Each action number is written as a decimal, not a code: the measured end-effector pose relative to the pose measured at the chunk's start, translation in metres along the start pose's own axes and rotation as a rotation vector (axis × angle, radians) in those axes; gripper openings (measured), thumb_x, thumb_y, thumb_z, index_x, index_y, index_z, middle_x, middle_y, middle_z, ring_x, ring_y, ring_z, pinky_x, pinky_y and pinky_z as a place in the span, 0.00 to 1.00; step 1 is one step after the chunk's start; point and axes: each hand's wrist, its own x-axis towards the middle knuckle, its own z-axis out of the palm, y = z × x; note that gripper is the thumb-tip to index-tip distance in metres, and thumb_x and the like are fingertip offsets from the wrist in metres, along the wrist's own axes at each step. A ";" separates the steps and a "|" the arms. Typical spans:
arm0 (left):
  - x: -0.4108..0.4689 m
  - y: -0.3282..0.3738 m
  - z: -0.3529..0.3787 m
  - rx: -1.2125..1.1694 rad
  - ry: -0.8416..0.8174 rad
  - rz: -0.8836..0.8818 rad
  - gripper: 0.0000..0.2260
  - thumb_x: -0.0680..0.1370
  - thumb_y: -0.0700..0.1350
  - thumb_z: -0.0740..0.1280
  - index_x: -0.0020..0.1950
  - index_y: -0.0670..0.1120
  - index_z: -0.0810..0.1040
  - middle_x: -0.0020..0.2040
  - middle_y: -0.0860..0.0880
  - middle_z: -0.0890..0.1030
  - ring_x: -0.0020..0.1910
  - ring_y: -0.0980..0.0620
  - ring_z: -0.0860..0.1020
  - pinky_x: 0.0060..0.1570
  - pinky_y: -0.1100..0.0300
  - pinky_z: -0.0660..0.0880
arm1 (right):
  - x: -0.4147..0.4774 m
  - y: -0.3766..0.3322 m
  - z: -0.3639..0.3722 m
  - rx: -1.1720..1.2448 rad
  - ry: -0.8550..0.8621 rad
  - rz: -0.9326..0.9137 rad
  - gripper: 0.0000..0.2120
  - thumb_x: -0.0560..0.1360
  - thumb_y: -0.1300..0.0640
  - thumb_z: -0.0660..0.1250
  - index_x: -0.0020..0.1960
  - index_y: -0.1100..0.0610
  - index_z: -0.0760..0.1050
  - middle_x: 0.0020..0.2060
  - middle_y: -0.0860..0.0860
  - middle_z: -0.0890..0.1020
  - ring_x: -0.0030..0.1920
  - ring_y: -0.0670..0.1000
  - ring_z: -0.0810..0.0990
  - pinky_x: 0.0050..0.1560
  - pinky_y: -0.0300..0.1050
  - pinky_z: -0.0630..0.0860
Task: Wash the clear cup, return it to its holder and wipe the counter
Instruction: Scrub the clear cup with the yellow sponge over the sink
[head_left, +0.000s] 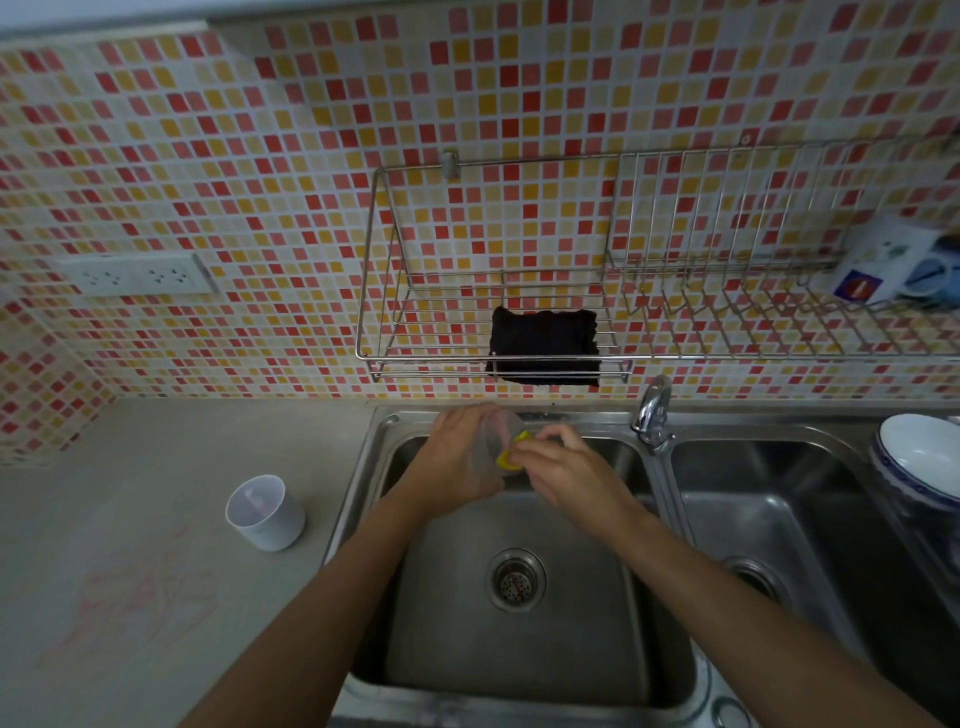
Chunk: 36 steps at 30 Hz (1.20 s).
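Over the back of the left sink basin (519, 649), my left hand (457, 457) grips the clear cup (497, 434), which lies tilted with its mouth toward the right. A yellow sponge (511, 457) is pinched in my right hand (566, 467) and pressed against the cup's rim. On the counter (156, 597) to the left stands a white cup-shaped holder (265, 512), upright and open at the top. Faint red smears mark the counter in front of it.
A chrome tap (652, 410) stands between the two basins. Above the sink, a wire rack (493, 322) on the tiled wall holds a black cloth (545, 345). A white bowl (919, 457) rests at the right basin's edge. Mugs (893, 265) sit on the right rack.
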 end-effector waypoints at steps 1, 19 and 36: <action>-0.001 0.000 0.002 0.011 0.016 -0.007 0.40 0.64 0.50 0.79 0.71 0.46 0.64 0.66 0.51 0.70 0.65 0.56 0.65 0.62 0.64 0.60 | 0.001 -0.002 -0.003 0.017 0.008 -0.005 0.20 0.69 0.64 0.73 0.59 0.52 0.78 0.56 0.45 0.81 0.55 0.54 0.73 0.47 0.49 0.80; 0.003 -0.006 0.000 0.245 0.153 0.119 0.33 0.62 0.50 0.79 0.64 0.46 0.72 0.58 0.50 0.75 0.55 0.53 0.70 0.55 0.61 0.68 | 0.016 -0.030 -0.011 -0.190 0.069 0.026 0.17 0.59 0.62 0.78 0.46 0.52 0.83 0.43 0.47 0.81 0.46 0.53 0.74 0.39 0.44 0.74; -0.006 -0.015 0.002 0.225 0.063 0.066 0.32 0.64 0.50 0.77 0.66 0.46 0.72 0.61 0.48 0.75 0.57 0.49 0.72 0.54 0.63 0.65 | 0.010 -0.014 0.003 0.241 -0.227 0.211 0.16 0.76 0.61 0.64 0.61 0.47 0.78 0.48 0.50 0.77 0.53 0.51 0.73 0.57 0.46 0.70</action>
